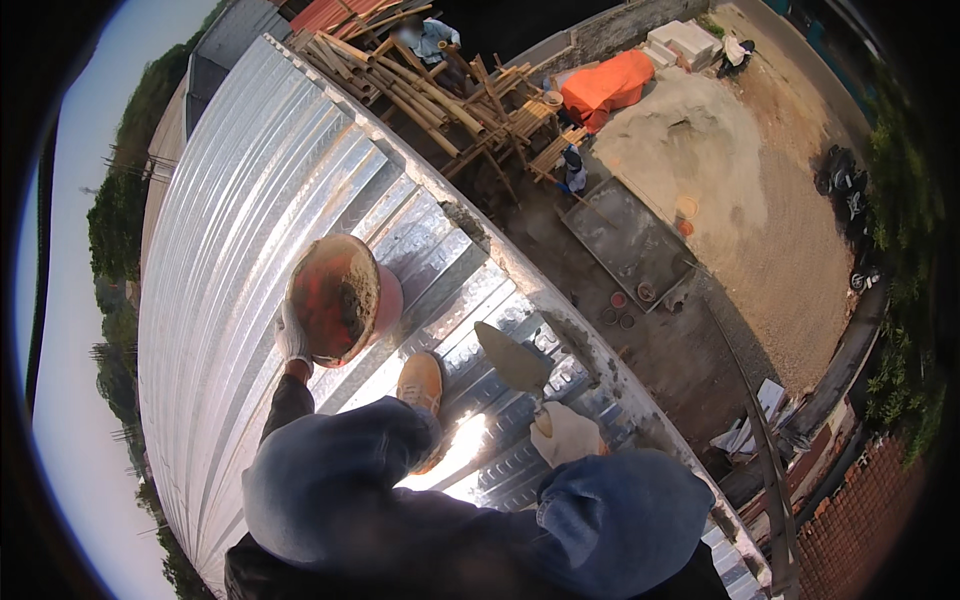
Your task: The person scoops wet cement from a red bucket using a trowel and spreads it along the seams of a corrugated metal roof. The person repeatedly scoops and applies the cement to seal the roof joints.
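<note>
My left hand, in a pale glove, is closed on the near left side of a red bucket. The bucket leans on the ribbed metal sheeting, its mouth tilted toward me, and grey mortar coats its inside. In my gloved right hand is a pointed trowel, gripped by the handle. Its blade, dull with mortar, points up and left over the sheeting. Between the two hands a tan shoe of mine stands on the metal.
Ribbed metal roofing spreads left. A mortar-smeared wall edge runs diagonally beside it, with a deep drop beyond. Below are bamboo scaffolding with a person, another person, a mixing tray, a sand heap and an orange tarp.
</note>
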`<state>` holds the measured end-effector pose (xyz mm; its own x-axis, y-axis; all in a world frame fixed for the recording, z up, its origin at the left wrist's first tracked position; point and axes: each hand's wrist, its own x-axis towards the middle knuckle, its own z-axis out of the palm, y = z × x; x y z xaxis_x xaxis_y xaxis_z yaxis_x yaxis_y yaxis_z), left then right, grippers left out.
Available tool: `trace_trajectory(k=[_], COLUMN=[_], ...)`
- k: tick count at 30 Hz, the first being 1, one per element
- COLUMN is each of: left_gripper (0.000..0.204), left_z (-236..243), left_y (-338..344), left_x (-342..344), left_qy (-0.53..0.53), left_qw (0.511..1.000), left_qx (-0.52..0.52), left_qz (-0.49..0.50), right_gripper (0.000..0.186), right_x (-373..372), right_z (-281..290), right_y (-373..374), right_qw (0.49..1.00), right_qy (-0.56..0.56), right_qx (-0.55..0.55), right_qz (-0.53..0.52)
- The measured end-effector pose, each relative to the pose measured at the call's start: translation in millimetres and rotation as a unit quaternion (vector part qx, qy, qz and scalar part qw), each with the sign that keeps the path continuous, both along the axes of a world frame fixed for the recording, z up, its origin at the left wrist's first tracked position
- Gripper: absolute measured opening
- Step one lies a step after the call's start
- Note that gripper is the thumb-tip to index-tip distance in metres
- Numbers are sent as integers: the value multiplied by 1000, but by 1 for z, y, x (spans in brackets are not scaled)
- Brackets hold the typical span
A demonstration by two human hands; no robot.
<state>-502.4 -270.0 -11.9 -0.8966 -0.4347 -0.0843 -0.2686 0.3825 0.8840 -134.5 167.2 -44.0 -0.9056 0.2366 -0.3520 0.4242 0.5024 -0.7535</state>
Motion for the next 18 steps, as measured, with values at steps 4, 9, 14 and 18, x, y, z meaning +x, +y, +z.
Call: trace_trajectory(k=[4, 9, 14, 18], left_gripper=[52, 49, 46, 49], left_z=[-2, -2, -8, -3], left_y=[9, 12, -2, -11], left_x=[7, 6, 2, -11], left_qy=[4, 35, 13, -7], left_qw=[1000, 997, 1000, 997], left_qx=[13, 58, -18, -13], left_qz=[15, 23, 13, -74], right_gripper=[28, 32, 34, 35], right_x=[-3, -9, -14, -12], right_z=[5, 4, 8, -9], right_y=[2, 2, -8, -17], right_qw=[1000, 999, 999, 997], right_qy=[-13, -44, -32, -63], right_qx=[8, -10, 12, 24], right_qz=[6, 7, -15, -33])
